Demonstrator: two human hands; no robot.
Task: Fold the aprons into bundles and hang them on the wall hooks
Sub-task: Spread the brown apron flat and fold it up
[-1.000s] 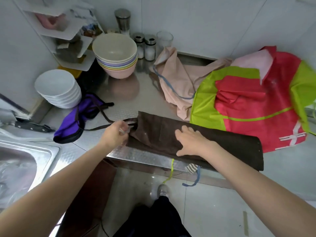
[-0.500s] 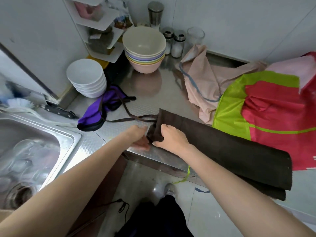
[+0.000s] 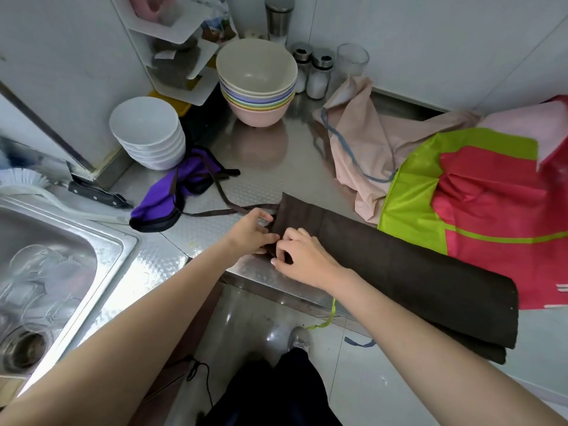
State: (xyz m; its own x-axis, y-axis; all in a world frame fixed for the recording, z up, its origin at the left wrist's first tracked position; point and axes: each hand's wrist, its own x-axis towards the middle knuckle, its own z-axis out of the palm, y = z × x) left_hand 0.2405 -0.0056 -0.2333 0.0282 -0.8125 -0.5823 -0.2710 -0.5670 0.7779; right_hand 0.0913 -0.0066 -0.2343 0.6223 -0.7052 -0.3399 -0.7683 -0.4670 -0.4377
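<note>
Pinching brown apron end: both hands, left, right; grip apparently closed.

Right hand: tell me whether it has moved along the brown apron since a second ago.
Yes. The right hand slid from mid-apron to the brown apron strap end.

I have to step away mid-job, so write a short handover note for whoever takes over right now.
Left hand and right hand: both grip the near end of the brown apron, folded into a long strip on the counter.
Purple apron, beige apron and red-green apron lie unfolded.
Done: strip fold.
Left: bundle it, fold the others, hang all; no hooks in view.
</note>
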